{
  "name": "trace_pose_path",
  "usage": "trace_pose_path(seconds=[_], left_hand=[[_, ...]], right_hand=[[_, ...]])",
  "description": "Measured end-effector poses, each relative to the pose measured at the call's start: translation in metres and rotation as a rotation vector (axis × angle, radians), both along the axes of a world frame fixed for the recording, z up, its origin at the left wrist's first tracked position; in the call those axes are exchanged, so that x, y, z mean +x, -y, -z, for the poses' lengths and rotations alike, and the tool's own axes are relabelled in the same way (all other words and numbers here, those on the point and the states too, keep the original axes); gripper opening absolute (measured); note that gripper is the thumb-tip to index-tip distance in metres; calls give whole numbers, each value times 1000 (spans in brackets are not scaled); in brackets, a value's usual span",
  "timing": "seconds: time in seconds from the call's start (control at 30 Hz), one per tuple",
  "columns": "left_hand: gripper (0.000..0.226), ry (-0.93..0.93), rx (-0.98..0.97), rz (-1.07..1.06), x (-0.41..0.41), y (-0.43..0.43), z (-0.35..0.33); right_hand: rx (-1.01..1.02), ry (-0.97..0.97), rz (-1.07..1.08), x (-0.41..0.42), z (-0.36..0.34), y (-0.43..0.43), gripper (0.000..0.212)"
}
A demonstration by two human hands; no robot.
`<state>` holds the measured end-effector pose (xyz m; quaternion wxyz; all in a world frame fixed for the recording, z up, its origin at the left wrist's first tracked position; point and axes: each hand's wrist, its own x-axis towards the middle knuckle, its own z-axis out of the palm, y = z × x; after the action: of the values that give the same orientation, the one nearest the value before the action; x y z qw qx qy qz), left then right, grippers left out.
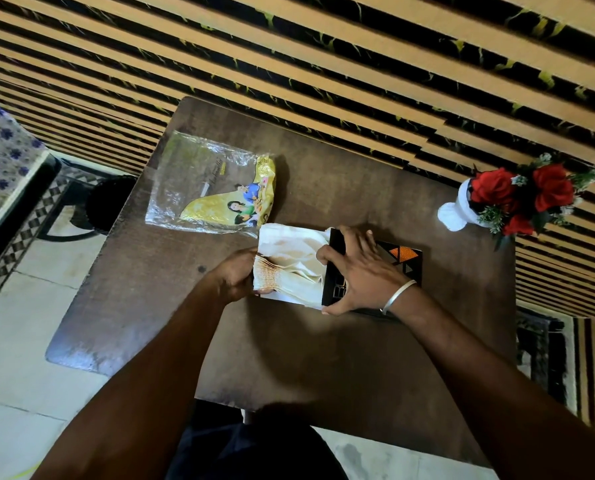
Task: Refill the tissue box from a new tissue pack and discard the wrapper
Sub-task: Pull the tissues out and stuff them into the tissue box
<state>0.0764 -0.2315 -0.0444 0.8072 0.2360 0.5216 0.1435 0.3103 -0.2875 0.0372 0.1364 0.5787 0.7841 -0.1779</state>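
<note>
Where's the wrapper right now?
Head view: the wrapper lies flat on the table, left of the box, just beyond the tissues the left hand holds.

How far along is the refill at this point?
Done: the wrapper lies empty on the table, tissues out. In hand: the left hand holds the stack partly inside the open end of the box; the right hand grips it. Left: seat the stack fully and bin the wrapper.

light: dim, warm | glare: table (77, 351) corner | edges: bowed; blur: perhaps slight
</note>
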Motion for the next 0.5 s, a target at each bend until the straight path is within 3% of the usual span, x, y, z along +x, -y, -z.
trace_pose_path(seconds=[0.23, 0.5], left_hand=[[26, -39, -14, 11, 0, -2, 6], [20, 1, 1, -1, 0, 1, 6]], right_hand=[[11, 20, -9, 0, 1, 0, 97], [-11, 17, -8, -1, 4, -2, 92]])
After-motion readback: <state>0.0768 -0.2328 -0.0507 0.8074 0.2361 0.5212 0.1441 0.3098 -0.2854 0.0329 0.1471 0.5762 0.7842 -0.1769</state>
